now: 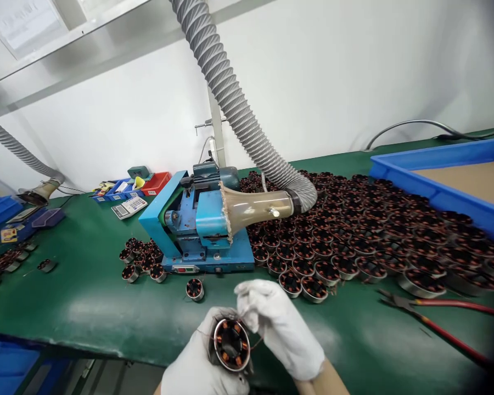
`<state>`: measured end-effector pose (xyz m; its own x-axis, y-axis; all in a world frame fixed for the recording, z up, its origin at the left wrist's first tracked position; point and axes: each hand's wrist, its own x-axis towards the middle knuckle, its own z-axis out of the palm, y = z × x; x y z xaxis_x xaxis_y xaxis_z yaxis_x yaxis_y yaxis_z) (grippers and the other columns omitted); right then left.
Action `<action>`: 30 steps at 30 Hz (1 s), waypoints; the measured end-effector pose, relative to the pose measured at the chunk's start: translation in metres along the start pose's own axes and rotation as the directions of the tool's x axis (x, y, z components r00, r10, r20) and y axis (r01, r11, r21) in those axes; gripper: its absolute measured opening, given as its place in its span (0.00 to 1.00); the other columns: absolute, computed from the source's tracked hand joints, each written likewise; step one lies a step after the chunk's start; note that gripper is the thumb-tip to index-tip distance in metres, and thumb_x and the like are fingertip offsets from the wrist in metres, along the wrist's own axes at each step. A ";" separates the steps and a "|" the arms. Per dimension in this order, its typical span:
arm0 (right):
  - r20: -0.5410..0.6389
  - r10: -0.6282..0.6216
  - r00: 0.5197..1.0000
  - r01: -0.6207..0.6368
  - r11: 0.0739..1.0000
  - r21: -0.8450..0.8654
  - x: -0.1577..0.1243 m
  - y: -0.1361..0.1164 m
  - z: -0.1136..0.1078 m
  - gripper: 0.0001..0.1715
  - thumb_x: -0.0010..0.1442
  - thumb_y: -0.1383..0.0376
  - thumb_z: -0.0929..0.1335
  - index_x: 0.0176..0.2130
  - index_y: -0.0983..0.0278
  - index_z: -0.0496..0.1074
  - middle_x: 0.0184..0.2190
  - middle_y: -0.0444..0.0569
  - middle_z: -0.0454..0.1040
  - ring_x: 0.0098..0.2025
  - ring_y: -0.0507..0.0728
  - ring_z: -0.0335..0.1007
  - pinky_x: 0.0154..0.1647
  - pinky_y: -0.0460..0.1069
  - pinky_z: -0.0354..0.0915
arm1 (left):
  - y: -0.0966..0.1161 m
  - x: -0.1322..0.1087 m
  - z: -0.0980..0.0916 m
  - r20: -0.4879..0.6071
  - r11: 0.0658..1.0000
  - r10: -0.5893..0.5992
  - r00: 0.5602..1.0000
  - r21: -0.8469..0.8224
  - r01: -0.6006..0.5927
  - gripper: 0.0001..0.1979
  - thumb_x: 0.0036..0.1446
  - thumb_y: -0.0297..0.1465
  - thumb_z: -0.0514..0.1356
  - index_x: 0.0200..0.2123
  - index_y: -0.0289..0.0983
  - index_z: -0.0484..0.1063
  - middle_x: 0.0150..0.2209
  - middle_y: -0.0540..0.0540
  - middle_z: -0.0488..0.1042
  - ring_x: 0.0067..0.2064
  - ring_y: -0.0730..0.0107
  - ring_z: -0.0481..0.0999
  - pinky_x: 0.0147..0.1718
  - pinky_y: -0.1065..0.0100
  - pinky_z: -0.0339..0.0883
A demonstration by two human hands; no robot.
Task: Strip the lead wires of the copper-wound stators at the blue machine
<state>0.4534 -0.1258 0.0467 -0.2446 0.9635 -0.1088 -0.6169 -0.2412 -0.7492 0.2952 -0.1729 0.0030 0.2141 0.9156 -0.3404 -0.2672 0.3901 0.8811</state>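
My left hand, in a white glove, is closed around a motor stator. The stator is a round metal ring with copper coils on black inside, its open face turned up towards me. Thin wire ends stick out from its sides. At its upper right edge my right hand, also gloved in white, has its fingers drawn together in a pinch. What lies between those fingertips is too small to make out. A single stator stands on the green table just beyond my hands.
Behind my hands sits a blue bench machine with a suction funnel and grey hose. Many stators cover the right side; a small group is left. Red-handled pliers and a blue tray are right.
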 end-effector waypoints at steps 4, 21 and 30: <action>-0.251 -0.323 0.913 0.305 0.946 -0.109 0.004 -0.004 -0.005 0.11 0.50 0.59 0.73 0.34 0.61 0.77 0.26 0.47 0.75 0.24 0.52 0.68 0.25 0.47 0.67 | 0.010 0.001 -0.002 -0.102 0.949 0.213 0.972 0.257 -0.181 0.34 0.32 0.20 0.68 0.47 0.42 0.68 0.47 0.46 0.71 0.45 0.61 0.72 0.48 0.63 0.66; 0.061 -0.515 0.855 0.255 0.315 -0.914 0.083 0.040 0.002 0.15 0.62 0.65 0.60 0.38 0.63 0.75 0.36 0.53 0.76 0.39 0.59 0.73 0.43 0.54 0.68 | 0.022 0.106 0.006 -0.239 0.868 0.470 0.849 0.299 -0.397 0.23 0.47 0.23 0.61 0.48 0.39 0.65 0.50 0.43 0.71 0.52 0.63 0.70 0.55 0.62 0.60; 0.088 -0.579 0.811 0.310 0.297 -0.903 0.080 0.043 -0.003 0.12 0.60 0.67 0.61 0.35 0.62 0.75 0.33 0.50 0.77 0.35 0.57 0.74 0.37 0.51 0.71 | 0.014 0.107 0.006 -0.257 0.874 0.461 0.849 0.294 -0.386 0.24 0.45 0.22 0.62 0.47 0.40 0.66 0.50 0.43 0.70 0.52 0.61 0.70 0.55 0.61 0.59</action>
<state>0.4096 -0.0586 0.0035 0.0928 0.9105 0.4030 0.4166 0.3321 -0.8462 0.3203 -0.0704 -0.0187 -0.1832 0.9825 0.0328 -0.0396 -0.0407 0.9984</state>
